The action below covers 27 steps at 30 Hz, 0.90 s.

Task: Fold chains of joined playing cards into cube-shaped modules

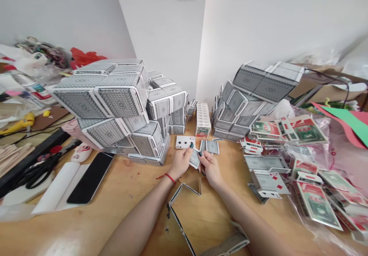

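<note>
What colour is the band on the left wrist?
Red; the band shows best in the head view.

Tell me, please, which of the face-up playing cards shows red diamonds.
The five of diamonds, lying to the right of the right hand. Its suit marks are red; those on the face-up card at the left hand are black.

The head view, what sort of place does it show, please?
Probably a craft workspace, perhaps at home or in a small workshop: blocks of grey-backed playing cards stand on a wooden table, with black-handled scissors at the left.
</note>
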{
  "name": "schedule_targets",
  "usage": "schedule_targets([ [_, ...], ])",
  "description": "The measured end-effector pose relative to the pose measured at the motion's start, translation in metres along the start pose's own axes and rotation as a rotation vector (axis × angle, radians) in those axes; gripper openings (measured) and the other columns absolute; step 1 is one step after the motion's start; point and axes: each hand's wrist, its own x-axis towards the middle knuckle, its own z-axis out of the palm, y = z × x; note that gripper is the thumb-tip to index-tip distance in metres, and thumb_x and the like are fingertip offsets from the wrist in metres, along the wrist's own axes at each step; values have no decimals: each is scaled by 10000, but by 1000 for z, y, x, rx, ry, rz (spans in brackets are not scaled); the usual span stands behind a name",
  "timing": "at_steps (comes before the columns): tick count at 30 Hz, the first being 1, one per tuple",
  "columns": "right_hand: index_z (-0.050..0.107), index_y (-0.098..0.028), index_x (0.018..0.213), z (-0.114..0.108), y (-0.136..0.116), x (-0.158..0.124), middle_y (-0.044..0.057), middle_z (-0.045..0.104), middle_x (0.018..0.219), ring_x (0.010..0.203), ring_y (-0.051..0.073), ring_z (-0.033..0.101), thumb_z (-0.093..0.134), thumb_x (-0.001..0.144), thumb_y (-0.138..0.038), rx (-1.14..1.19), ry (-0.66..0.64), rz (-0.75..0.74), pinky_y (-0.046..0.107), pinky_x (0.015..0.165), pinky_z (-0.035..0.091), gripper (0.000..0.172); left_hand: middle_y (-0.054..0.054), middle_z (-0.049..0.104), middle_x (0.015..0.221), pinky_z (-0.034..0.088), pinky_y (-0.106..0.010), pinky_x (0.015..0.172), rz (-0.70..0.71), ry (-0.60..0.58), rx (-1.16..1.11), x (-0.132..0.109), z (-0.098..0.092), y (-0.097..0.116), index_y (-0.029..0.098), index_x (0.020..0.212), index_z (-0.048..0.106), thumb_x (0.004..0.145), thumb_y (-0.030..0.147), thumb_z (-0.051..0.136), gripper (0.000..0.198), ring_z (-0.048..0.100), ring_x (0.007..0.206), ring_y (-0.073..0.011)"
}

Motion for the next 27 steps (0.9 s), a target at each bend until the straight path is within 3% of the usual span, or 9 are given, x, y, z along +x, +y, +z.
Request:
schedule_targets([
  [4,469,-194,619,-2,2,2,-73,455,345,294,62,284,608,728,-505,105,-83,52,204,339,167,358,46,369,372,217,-216,378,-50,-42,-63,-3,-1,3,179,449,377,787,560,455,515,316,353,-66],
  [9,503,-183,637,-6,-1,5,-40,526,411,319,74,357,613,711,-493,133,-97,66,206,349,214,337,57,400,390,191,-201,348,-93,-62,-136,-3,-3,5,167,509,435,723,574,540,471,308,327,-50],
  [16,546,-168,632,-8,-3,4,-31,540,418,312,64,327,649,681,-432,146,-108,71,212,358,193,288,71,342,430,205,-199,346,-157,-91,-256,4,-2,4,192,554,360,701,694,462,534,276,352,-46],
  [21,523,-180,643,-10,-3,6,-28,544,431,335,82,379,623,696,-477,155,-79,53,214,367,246,319,61,376,400,213,-195,335,-89,-105,-181,-2,-2,6,174,519,413,717,660,490,530,321,329,-50],
  [24,526,-186,665,-11,-4,7,-31,548,465,375,91,418,617,704,-489,149,-60,26,215,392,283,319,34,484,435,294,-182,384,-25,-218,-88,-4,-5,10,144,532,519,679,548,626,443,409,385,-60],
  [27,532,-187,665,-12,-5,7,-31,542,477,386,92,418,624,700,-491,126,-39,2,220,405,296,319,26,509,417,292,-178,379,-6,-337,6,-4,-7,12,136,547,577,718,507,605,410,404,355,-57],
])
